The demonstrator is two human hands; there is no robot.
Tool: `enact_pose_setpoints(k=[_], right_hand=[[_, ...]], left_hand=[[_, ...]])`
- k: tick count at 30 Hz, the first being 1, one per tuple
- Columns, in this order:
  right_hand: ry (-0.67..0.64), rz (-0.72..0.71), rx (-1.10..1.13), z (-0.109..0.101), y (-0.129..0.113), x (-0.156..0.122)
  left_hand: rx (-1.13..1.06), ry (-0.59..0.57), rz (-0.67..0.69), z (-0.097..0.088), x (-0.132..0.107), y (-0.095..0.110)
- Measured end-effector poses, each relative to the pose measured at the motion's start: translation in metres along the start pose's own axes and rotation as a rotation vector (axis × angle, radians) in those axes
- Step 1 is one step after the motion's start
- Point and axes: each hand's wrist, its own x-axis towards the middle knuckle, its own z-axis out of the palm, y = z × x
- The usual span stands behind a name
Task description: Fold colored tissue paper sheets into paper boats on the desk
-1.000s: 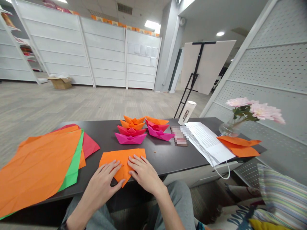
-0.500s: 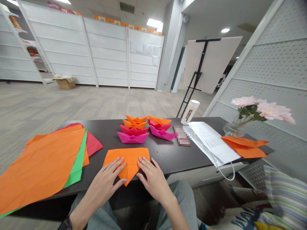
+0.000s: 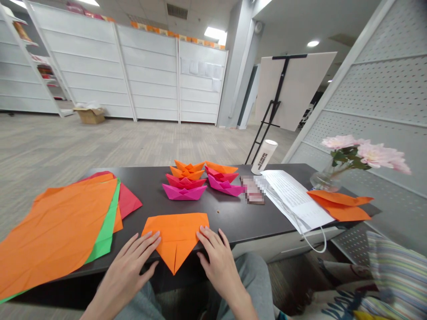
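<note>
An orange sheet of paper (image 3: 176,233), folded to a point, lies at the near edge of the dark table (image 3: 233,215), its tip hanging over the edge. My left hand (image 3: 131,264) rests flat with stretched fingers touching the sheet's left edge. My right hand (image 3: 216,258) lies flat too, its fingertips on the sheet's right edge. Neither hand holds anything.
Several folded paper boats (image 3: 200,180) in pink, red and orange sit mid-table. Large orange, green and red sheets (image 3: 63,226) lie at the left. At the right are printed papers (image 3: 293,195), folded orange paper (image 3: 340,204), a white cylinder (image 3: 263,156) and a vase of pink flowers (image 3: 353,155).
Both hands have slid apart, off the middle of the orange sheet to its outer edges and toward me. The sheet sits a little nearer the table edge.
</note>
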Motion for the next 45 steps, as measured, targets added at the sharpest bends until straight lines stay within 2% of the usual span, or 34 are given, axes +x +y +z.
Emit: enact_pose_setpoints(k=[5,9,11,13,16,19,21,25,29,31,34,40,42,45], right_hand=[[0.205,0.024,0.07,0.011,-0.004,-0.015],[0.255,0.001,0.204,-0.005,-0.012,-0.019],[0.26,0.011,0.297,-0.017,-0.017,-0.016],[0.265,0.058,0.404,-0.027,-0.019,-0.009],[0.276,0.188,0.53,-0.027,-0.009,0.011],[0.262,0.274,0.555,-0.012,0.012,0.033],[0.26,0.292,0.518,0.0,0.023,0.042],[0.238,0.287,0.425,0.011,0.028,0.045],[0.243,0.214,0.282,0.007,0.021,0.042],[0.225,0.123,0.201,0.002,0.016,0.04],[0.102,-0.024,0.162,-0.011,0.011,0.032],[-0.12,-0.079,0.134,-0.031,0.016,0.01],[-0.148,-0.083,0.118,-0.03,0.019,0.007],[-0.155,-0.077,0.113,-0.027,0.021,0.007]], left_hand=[[-0.016,0.065,0.052,-0.005,-0.017,0.002],[-0.135,0.119,0.039,-0.02,-0.027,0.005],[-0.223,0.192,-0.079,-0.029,-0.026,0.006],[-0.333,0.234,-0.288,-0.037,-0.02,0.006],[-0.525,0.194,-0.589,-0.039,-0.001,0.0],[-0.655,0.124,-0.704,-0.028,0.023,-0.01],[-0.66,0.091,-0.727,-0.016,0.036,-0.015],[-0.551,0.17,-0.629,0.004,0.044,-0.017],[-0.391,0.245,-0.499,0.008,0.041,-0.015],[-0.364,0.218,-0.427,0.008,0.039,-0.014],[-0.333,0.159,-0.311,0.006,0.034,-0.014],[-0.175,0.089,0.035,-0.007,0.021,-0.018],[-0.149,0.066,0.052,-0.012,0.016,-0.023],[-0.106,0.052,0.001,-0.017,0.009,-0.032]])
